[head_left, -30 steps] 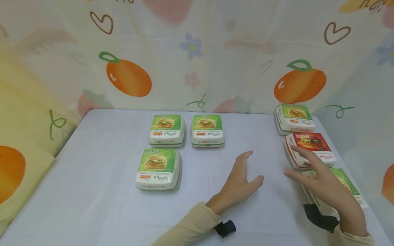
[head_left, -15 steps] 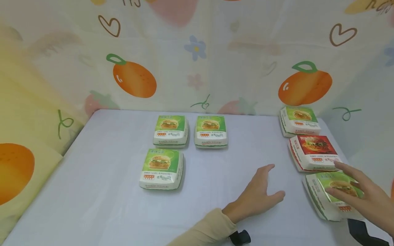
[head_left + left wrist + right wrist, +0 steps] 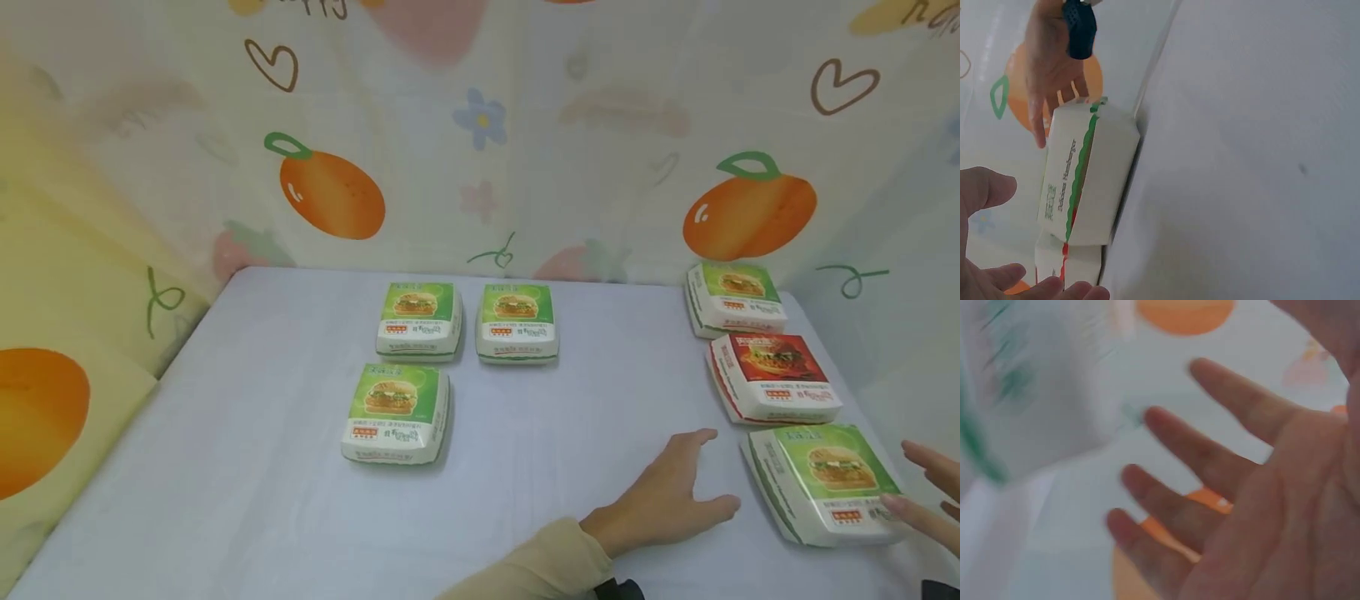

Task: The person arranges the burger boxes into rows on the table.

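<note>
the nearest green box (image 3: 840, 487) lies by the right edge of the table (image 3: 570, 450), toward the front right corner, burger picture facing up, and there's a hand on either side of it! on its left, the left hand (image 3: 660, 504), open, thumb and fingers spread wide, just beside the box. over on its right, the right hand (image 3: 1260, 506), open too, fingers parted, grasping nothing; its thumb tip overlaps the box's right side from where i stand, and whether it's touching, i can't tell. close behind that box along the right edge comes the red box (image 3: 776, 379), then the far green box (image 3: 738, 300) up at the back right corner, three in a line. look across to the back edge: the middle green box (image 3: 517, 325) near its centre, and the left green box (image 3: 420, 323) beside it, a narrow gap between. in front of that left one, a shade closer to the left edge, sits the front-left green box (image 3: 395, 414). a beige sleeve (image 3: 536, 562) covers the left forearm, and behind the table hangs a pale cloth (image 3: 585, 179) with printed oranges (image 3: 750, 217).
</note>
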The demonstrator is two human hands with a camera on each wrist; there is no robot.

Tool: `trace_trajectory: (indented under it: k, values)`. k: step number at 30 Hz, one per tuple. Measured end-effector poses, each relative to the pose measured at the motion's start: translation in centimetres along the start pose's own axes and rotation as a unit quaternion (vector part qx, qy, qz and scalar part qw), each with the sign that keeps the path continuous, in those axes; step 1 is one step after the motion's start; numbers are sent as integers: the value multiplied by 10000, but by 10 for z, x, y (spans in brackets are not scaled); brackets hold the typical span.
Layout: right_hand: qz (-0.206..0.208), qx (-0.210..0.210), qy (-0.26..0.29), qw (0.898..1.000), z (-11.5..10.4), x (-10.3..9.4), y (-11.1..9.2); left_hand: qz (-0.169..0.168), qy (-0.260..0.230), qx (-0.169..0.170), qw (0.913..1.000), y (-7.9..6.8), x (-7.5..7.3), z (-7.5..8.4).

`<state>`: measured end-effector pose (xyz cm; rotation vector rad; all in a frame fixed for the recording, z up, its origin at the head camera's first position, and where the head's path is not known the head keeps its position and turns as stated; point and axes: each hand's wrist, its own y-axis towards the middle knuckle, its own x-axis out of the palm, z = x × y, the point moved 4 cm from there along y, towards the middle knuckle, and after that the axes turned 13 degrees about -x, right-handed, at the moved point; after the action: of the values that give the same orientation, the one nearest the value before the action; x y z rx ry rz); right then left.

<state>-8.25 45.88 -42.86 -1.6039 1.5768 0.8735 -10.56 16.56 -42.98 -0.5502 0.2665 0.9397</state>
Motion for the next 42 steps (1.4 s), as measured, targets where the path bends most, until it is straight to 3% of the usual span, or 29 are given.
trace_trajectory:
  k: [6,9,11,13,20,28,33,38,42]
  values:
    - [80,494,213,9985,41,15,-1,-207,198,-41,9996,9,15,3]
    - [200,344,445,9982,64,24,5,-317,348,-6,9989,12,21,5]
    - [187,162,545,9982,69,27,7,-433,426,69,9981,14,25,7]
    - [129,-74,559,9983,64,28,7,-502,561,205,9970,15,27,10]
    - [-352,14,228,9991,34,27,2,-691,976,282,9924,15,31,15]
    - [114,10,96,9999,41,30,-5,-602,1272,70,9900,15,36,11]
    - [261,156,228,9993,18,26,-12,-355,1332,124,9904,10,30,9]
    - [-142,223,576,9980,-16,23,-18,-230,1184,121,9926,3,21,5]
    - [-633,550,749,9937,-34,24,-18,-189,954,183,9951,-4,14,-1]
